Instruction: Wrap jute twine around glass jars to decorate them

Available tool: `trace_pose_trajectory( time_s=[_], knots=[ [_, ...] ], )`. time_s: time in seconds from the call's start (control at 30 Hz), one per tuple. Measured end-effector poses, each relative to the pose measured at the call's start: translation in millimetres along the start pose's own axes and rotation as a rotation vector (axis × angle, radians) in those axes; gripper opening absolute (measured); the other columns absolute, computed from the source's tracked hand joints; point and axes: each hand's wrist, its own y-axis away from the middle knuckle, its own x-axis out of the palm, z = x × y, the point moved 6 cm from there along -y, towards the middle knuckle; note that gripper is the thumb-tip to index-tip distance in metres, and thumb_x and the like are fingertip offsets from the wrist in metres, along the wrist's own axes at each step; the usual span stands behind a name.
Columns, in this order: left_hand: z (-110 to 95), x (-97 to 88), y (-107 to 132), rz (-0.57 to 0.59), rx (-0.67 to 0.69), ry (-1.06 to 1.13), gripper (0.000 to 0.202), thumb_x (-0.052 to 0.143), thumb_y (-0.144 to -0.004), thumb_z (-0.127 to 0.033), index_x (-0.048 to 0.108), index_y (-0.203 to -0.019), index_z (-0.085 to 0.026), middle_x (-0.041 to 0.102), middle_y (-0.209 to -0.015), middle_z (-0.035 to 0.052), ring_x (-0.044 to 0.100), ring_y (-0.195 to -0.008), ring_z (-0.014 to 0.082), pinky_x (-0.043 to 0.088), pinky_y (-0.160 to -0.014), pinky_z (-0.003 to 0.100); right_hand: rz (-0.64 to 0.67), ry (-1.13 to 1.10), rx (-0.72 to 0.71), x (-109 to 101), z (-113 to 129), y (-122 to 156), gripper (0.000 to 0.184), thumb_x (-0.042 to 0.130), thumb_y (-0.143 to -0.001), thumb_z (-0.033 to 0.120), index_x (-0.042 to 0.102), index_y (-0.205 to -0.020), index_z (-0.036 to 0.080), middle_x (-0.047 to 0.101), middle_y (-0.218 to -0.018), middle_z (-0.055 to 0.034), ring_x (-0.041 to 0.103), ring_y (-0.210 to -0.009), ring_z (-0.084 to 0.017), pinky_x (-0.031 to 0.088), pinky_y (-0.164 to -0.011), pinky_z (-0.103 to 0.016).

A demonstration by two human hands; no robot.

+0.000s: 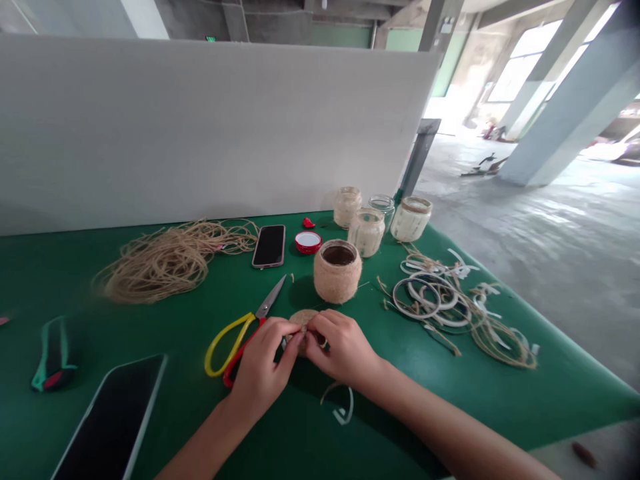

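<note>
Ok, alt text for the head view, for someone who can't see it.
A left hand and right hand pinch a small round twine-covered disc at a green table, beside red and yellow scissors. Behind are a twine-wrapped jar, four glass jars, a red lid, a black phone and a heap of tan twine.

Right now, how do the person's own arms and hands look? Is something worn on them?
Both are bare. The left hand and right hand carry no gloves, and no ring shows on the fingers. The left forearm and right forearm are uncovered as far as the lower picture edge: no sleeve, watch or bracelet is visible. No markings can be seen.
</note>
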Motion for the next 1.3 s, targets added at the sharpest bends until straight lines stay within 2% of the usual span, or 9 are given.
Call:
trace_pose_trajectory(
  time_s=[0.27, 0.8, 1.13, 1.3],
  knots=[
    [-0.9, -0.6, 0.7, -0.013, 0.075, 0.004, 0.011, 0.05, -0.082, -0.009, 0.052, -0.089, -0.017, 0.057, -0.083, 0.0044, 0.055, -0.081, 0.0147, 0.045, -0.072, 0.026, -0.022, -0.052, 0.006, 0.7, -0.7, 1.0, 0.014, 0.043, -0.077, 0.015, 0.046, -0.063, 0.018, 0.051, -0.061, -0.0003, 0.047, -0.057, -0.011, 0.037, -0.055, -0.021],
    [-5.1, 0.0, 3.3, -0.017, 0.076, 0.012, 0.014, 0.048, -0.081, -0.007, 0.051, -0.091, -0.017, 0.056, -0.085, 0.0049, 0.054, -0.082, 0.0147, 0.045, -0.072, 0.026, -0.008, -0.205, 0.016, -2.5, 2.2, -0.7, 0.02, 0.045, -0.072, 0.012, 0.032, -0.057, 0.019, 0.038, -0.058, 0.0029, 0.037, -0.055, -0.009, 0.031, -0.053, -0.02],
    [-6.1, 1.7, 1.8, -0.038, 0.045, 0.029, 0.013, 0.048, -0.082, -0.008, 0.051, -0.09, -0.017, 0.057, -0.086, 0.0044, 0.055, -0.083, 0.0142, 0.046, -0.072, 0.024, -0.064, -0.245, 0.072, -4.1, -1.2, -1.0, 0.016, 0.045, -0.07, 0.011, 0.04, -0.056, 0.018, 0.041, -0.057, 0.0027, 0.04, -0.055, -0.009, 0.032, -0.052, -0.02],
    [-4.9, -0.1, 1.7, -0.036, 0.027, 0.019, 0.012, 0.048, -0.083, -0.009, 0.051, -0.09, -0.017, 0.057, -0.085, 0.0043, 0.056, -0.083, 0.0143, 0.046, -0.072, 0.024, -0.051, -0.286, 0.09, -3.9, -1.3, -1.8, 0.015, 0.044, -0.071, 0.01, 0.042, -0.058, 0.018, 0.042, -0.058, 0.0025, 0.041, -0.055, -0.009, 0.033, -0.052, -0.019]
  ],
)
